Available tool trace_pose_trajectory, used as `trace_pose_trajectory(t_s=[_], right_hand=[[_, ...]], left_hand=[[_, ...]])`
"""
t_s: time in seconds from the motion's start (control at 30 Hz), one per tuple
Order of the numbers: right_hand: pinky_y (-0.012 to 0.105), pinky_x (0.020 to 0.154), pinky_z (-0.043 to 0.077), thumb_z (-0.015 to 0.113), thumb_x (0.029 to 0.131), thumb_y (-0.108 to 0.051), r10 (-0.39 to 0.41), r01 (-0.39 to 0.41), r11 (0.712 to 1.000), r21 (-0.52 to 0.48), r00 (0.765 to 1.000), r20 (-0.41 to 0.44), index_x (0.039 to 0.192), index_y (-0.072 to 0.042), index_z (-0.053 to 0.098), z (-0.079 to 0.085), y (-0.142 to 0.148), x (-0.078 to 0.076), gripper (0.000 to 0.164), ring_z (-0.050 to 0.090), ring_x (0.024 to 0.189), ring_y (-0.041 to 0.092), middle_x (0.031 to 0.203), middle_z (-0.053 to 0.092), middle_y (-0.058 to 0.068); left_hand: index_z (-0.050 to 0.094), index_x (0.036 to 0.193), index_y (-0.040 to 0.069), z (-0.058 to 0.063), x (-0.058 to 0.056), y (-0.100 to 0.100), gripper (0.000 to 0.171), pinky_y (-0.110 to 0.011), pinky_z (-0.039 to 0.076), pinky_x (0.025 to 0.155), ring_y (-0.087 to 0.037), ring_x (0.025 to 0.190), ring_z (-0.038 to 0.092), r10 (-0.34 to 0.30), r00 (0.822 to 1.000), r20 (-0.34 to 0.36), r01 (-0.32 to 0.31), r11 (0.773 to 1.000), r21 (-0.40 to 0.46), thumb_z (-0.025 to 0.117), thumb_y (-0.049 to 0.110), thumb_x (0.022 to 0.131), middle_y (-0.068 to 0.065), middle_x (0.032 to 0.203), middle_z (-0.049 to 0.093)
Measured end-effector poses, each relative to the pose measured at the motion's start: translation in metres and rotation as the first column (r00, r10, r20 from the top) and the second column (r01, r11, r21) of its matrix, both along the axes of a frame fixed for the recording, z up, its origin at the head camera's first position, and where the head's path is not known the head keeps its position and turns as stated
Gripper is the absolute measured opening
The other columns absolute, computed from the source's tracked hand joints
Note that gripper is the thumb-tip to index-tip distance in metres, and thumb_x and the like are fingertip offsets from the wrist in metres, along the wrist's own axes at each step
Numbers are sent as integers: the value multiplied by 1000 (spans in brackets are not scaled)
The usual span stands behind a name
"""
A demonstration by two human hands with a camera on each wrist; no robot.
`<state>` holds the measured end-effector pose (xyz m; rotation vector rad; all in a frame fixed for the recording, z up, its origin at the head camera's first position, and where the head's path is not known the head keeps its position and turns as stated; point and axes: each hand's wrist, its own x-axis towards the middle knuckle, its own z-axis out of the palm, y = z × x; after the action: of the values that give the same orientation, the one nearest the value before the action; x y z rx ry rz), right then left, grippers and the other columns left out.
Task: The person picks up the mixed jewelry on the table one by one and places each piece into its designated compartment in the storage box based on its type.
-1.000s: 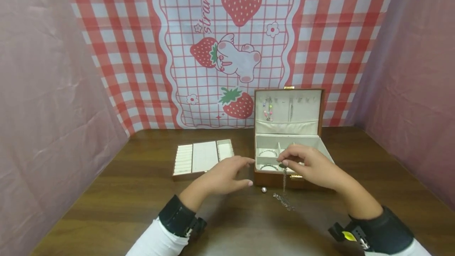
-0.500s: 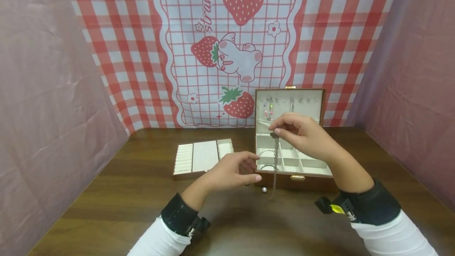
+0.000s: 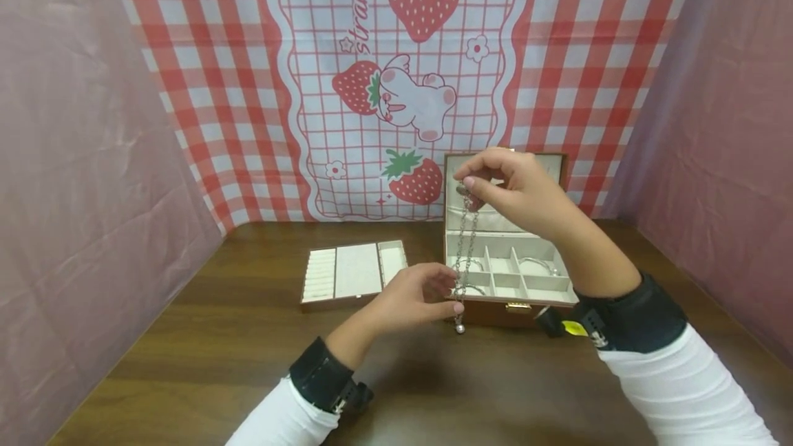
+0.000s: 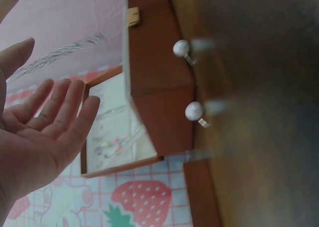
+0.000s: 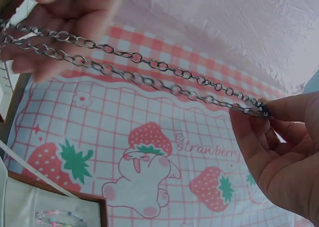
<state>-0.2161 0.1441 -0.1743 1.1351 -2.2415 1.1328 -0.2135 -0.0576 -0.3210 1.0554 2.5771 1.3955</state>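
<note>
A silver chain necklace (image 3: 460,243) hangs in two strands from my right hand (image 3: 523,191), which pinches its top end between thumb and fingers, raised before the jewelry box lid. The right wrist view shows the oval links of the necklace (image 5: 159,65) up close. Beside the lower strands, my left hand (image 3: 405,301) is held with fingers loosely spread. From the left wrist, that hand (image 4: 40,142) appears palm up and bare, the chain a blur beyond it. The brown jewelry box (image 3: 486,312) stands open, its lid partly hidden by my right hand.
Two pearl earrings (image 4: 194,111) lie on the table before the box. A silver bangle (image 3: 534,261) rests in a rear compartment, with more bangles at the left. Colored-bead jewelry (image 5: 57,218) hangs inside the lid. Left of the box lies a shallow divided tray (image 3: 357,272).
My right hand has risen and moved left, lifting the necklace off the table until it hangs in two strands. My left hand has shifted slightly right toward the chain.
</note>
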Motion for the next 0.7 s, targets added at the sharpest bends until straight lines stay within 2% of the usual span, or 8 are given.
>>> trace_pose_trajectory(t_s=[0.1,0.2,0.33,0.4,0.43,0.5,0.63,0.7], right_hand=[[24,62,57,58,96,-1,-33,33,999,-9,999,23,107,6,64,7,0,2,14,64,67,17,95,67,16],[24,56,54,57,97,-4,-59,60,998,-26,997,50,107,4,65,11,0,6,15,62,63,19,89,67,16],[25,51,51,57,98,-9,-82,87,995,-51,993,89,108,2,65,15,2,8,17,59,59,20,78,62,13],[26,50,50,58,98,-10,-96,103,993,-62,990,106,109,1,66,15,4,8,17,57,58,20,75,61,13],[26,49,49,58,98,-11,-103,111,992,-67,988,115,109,1,66,15,5,8,18,56,58,19,75,60,12],[26,49,49,58,98,-11,-108,118,990,-73,986,127,108,1,66,12,9,7,18,55,58,19,75,60,13],[28,48,50,59,97,-7,-95,103,993,-48,984,151,107,3,66,-6,15,3,16,54,58,19,76,60,12],[29,47,51,59,96,-5,-84,91,995,-29,980,179,106,3,66,-19,19,1,14,54,56,19,76,60,12]], left_hand=[[64,117,5,-6,3,7,35,-24,54,86,-11,94,65,-63,996,71,59,997,48,75,18,87,-3,103,69],[67,108,7,-12,8,16,22,-21,54,84,-6,91,65,-98,991,92,91,993,68,74,13,88,1,98,70],[69,97,8,-16,11,24,9,-19,53,82,-1,86,64,-94,993,77,89,993,75,72,9,89,3,93,71],[69,93,6,-17,11,25,5,-20,54,77,-4,82,65,-92,992,90,84,992,95,71,7,89,1,89,71],[68,92,5,-17,11,25,4,-23,56,75,-7,80,67,-98,988,119,83,989,120,70,7,89,0,87,71],[67,91,2,-16,11,23,3,-31,58,74,-14,77,68,-107,977,182,75,981,178,69,4,89,-4,84,72],[64,96,-6,-8,9,17,10,-48,57,81,-24,77,71,-152,930,333,36,943,330,66,1,90,-12,83,71],[63,100,-9,0,8,13,14,-50,56,83,-24,78,71,-161,914,373,8,925,379,65,1,91,-13,85,71]])
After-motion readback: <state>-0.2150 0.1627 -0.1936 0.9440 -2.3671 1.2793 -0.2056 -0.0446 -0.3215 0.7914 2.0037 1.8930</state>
